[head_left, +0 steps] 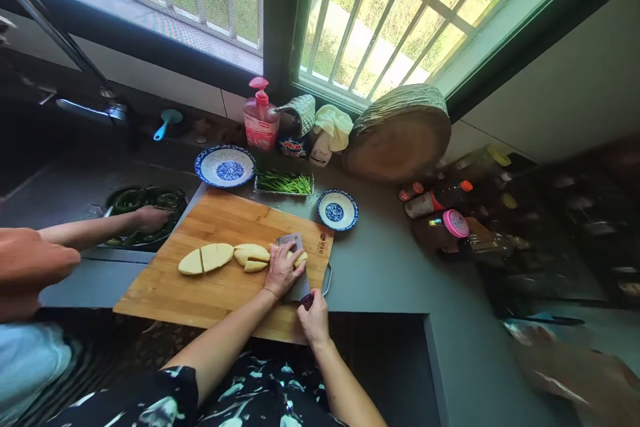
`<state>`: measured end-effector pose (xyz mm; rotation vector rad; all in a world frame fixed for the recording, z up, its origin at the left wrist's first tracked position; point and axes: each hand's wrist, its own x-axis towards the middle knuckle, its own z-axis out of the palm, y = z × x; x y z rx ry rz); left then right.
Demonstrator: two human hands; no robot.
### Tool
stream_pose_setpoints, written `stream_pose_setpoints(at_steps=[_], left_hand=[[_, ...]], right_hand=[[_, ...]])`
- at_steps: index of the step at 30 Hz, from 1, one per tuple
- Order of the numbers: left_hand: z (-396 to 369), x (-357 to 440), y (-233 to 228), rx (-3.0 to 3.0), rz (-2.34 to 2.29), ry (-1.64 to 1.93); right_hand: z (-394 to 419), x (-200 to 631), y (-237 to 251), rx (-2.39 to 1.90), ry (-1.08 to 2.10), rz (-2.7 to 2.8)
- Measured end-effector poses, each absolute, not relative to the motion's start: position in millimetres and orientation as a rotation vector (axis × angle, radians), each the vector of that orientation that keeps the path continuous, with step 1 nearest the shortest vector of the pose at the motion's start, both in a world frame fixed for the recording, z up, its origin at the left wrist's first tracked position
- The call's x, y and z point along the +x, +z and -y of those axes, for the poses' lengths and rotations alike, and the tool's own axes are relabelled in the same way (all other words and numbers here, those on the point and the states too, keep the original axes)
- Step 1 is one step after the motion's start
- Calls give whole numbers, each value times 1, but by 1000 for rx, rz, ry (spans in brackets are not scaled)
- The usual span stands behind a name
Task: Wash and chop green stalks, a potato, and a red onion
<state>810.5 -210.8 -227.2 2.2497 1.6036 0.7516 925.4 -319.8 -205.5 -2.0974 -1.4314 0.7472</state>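
My right hand [315, 321] is wrapped round the dark handle of a cleaver [301, 287], whose broad blade lies across the right part of a wooden cutting board [240, 215]. My left hand [283, 271] presses its curled fingers on a peeled potato piece [302, 257] beside the blade, largely covering it. To the left of that hand, cut potato chunks [251, 256] rest on the board. Farther left sits a peeled potato half [206, 259], sliced through, its parts close together.
Behind the board stand a blue-rimmed plate [225, 167], a tray of chopped greens [284, 183] and a small dish [338, 209]. A co-worker's hand [153, 219] reaches into a basin of green vegetables [131, 199] in the sink. Bottles and jars [434, 203] stand right.
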Motion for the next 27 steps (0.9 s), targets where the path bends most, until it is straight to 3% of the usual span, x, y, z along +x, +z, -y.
stream_pose_setpoints(at_steps=[7,13,20,27], left_hand=[[204,834,-208,2271,-1499,859],[151,897,-176,2383,-1264,916],[64,956,-200,2218,-1262,1010],[57,967,-214,2063,-1451,912]], right_hand=[[320,942,-201,-2007,823,1236],[281,987,-173,-2018,752,1089],[210,1041,-151,-2113,596,1021],[214,1074,-130,-2225,291,1141]])
